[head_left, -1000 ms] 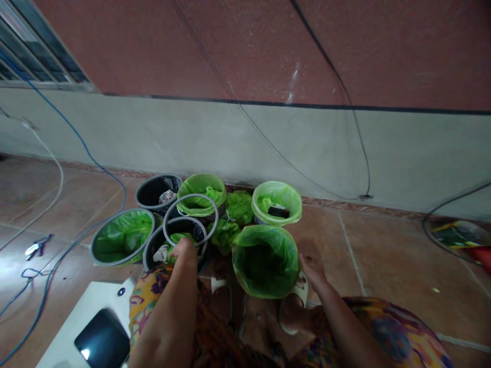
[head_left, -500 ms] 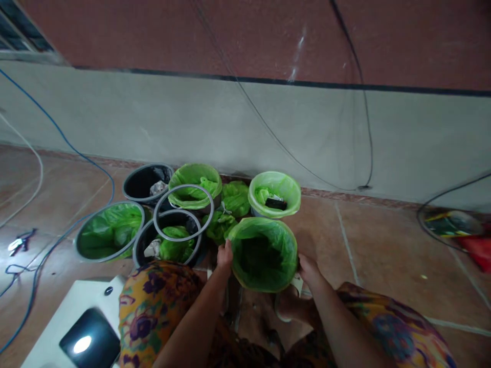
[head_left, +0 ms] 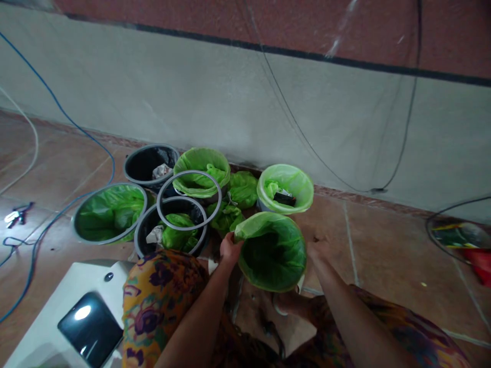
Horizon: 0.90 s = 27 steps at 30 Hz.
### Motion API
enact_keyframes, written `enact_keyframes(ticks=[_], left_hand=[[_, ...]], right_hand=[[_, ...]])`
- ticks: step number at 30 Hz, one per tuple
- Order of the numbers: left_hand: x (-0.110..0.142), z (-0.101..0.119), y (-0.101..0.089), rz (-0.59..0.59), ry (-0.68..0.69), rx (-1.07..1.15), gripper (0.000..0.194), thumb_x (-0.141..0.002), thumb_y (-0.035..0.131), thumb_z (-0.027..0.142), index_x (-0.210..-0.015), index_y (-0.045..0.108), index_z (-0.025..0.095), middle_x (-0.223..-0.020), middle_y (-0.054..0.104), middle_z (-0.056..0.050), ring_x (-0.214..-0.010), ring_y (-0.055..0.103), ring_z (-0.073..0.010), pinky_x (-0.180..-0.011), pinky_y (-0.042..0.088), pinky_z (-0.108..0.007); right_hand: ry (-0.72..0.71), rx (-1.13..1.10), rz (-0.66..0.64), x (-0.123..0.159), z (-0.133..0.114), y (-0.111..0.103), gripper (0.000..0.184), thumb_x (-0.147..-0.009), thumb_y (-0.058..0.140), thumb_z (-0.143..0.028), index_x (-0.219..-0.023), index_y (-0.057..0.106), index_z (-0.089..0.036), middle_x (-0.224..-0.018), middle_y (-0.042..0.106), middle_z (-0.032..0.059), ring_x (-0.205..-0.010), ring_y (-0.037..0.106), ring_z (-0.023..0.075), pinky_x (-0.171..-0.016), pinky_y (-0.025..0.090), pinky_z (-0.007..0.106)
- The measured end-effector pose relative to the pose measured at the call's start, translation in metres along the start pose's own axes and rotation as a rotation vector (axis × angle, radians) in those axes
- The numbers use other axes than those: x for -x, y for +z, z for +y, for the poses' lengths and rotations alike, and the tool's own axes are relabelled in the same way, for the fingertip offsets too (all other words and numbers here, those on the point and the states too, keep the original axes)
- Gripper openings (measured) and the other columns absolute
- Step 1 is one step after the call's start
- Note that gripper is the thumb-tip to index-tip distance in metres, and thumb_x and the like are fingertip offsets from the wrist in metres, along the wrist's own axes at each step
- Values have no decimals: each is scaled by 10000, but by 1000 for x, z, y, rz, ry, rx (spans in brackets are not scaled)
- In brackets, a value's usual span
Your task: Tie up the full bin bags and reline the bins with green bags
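A trash bin [head_left: 274,281] with a green liner bag [head_left: 291,250] folded over its rim stands between my feet, its mouth tilted toward me. My left hand [head_left: 230,248] is closed on the left side of the lined rim. Close by the right side of the rim is my right hand [head_left: 319,249]; its fingers are blurred, and I cannot tell whether they touch the bag. Behind it stands another lined bin [head_left: 305,204] holding crumpled green plastic and a black object [head_left: 284,198].
To the left are several bins, including a black-lined one [head_left: 143,166] and a green-lined one [head_left: 109,235]. A loose grey ring [head_left: 160,197] lies across two bins. Green bags [head_left: 242,190] sit between them. A phone [head_left: 91,327] rests on a white surface. Blue cable [head_left: 57,102] runs along the left.
My right hand has shifted up and slightly away from the bin's rim. My left hand stays on the rim. The camera view has tilted down and turned a little.
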<state>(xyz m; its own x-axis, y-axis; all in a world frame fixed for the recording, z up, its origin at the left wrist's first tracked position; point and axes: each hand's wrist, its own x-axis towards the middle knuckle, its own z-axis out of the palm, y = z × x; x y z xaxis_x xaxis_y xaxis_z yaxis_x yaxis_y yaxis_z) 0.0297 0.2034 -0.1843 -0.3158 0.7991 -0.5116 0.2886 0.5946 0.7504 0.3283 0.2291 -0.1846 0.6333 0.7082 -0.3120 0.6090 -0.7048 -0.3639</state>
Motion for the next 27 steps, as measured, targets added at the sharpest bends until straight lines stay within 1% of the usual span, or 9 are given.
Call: enact_keyframes(ticks=[2, 5, 7, 9, 11, 14, 18, 24, 27], left_hand=[[6, 5, -1, 21, 47, -152, 475, -772, 653, 197, -1238, 588, 138, -1094, 708, -108, -1008, 670, -219, -857, 508, -302], [14, 14, 0, 137, 184, -301, 641, -784, 621, 185, -1398, 439, 152, -1303, 590, -145, -1208, 569, -243, -1001, 455, -339], [16, 19, 3, 187, 332, -369, 655, -789, 600, 163, -1417, 412, 141, -1384, 514, -163, -1293, 489, -256, -1074, 402, -369], [14, 23, 7, 181, 463, -416, 571, -830, 554, 163, -1389, 443, 130, -1407, 493, -165, -1324, 451, -254, -1109, 366, -379], [9, 24, 12, 140, 520, -457, 473, -883, 492, 175, -1354, 477, 135, -1394, 515, -151, -1324, 453, -241, -1118, 355, -369], [1, 23, 20, 43, 405, -529, 398, -942, 405, 189, -1331, 484, 155, -1290, 602, -135, -1211, 562, -219, -1022, 433, -322], [-3, 19, 25, -47, 196, -616, 311, -974, 336, 191, -1227, 513, 153, -1081, 681, -131, -997, 672, -205, -821, 488, -272], [-2, 21, 24, -93, 131, -607, 214, -950, 367, 151, -1123, 491, 165, -1000, 686, -135, -974, 684, -230, -767, 474, -283], [-2, 21, 20, -101, 93, -589, 227, -928, 378, 119, -1121, 479, 183, -993, 689, -131, -973, 685, -237, -777, 475, -297]], right_hand=[[-140, 16, 25, 3, -30, -2, 372, -863, 513, -246, -1212, 628, -189, -1153, 659, 139, -1068, 619, 275, -902, 472, 397], [-770, 23, 2, 23, -76, 6, 394, -882, 494, -210, -1259, 609, -194, -1283, 606, 114, -1162, 562, 255, -1006, 429, 382], [-1043, 47, -58, 39, -102, 16, 366, -895, 461, -164, -1211, 645, -185, -1285, 608, 106, -1190, 532, 234, -1054, 394, 370], [-1210, 100, -131, 50, -121, 28, 359, -916, 439, -155, -1199, 658, -184, -1273, 618, 101, -1172, 529, 225, -1060, 384, 377], [-1301, 155, -203, 53, -133, 40, 354, -918, 446, -145, -1192, 665, -187, -1255, 632, 92, -1151, 531, 221, -1046, 388, 378], [-1344, 256, -291, 46, -140, 55, 358, -889, 482, -108, -1180, 671, -197, -1209, 658, 77, -1124, 539, 220, -1013, 393, 366], [-1287, 386, -327, 26, -140, 62, 337, -870, 497, -89, -1135, 679, -191, -1101, 688, 78, -1040, 582, 217, -953, 403, 337], [-1114, 506, -372, 4, -140, 61, 145, -843, 598, -189, -948, 695, -212, -950, 714, 71, -895, 646, 220, -763, 448, 287], [-989, 564, -324, 0, -138, 57, 173, -833, 630, -209, -993, 696, -193, -972, 723, 105, -906, 661, 242, -781, 467, 311]])
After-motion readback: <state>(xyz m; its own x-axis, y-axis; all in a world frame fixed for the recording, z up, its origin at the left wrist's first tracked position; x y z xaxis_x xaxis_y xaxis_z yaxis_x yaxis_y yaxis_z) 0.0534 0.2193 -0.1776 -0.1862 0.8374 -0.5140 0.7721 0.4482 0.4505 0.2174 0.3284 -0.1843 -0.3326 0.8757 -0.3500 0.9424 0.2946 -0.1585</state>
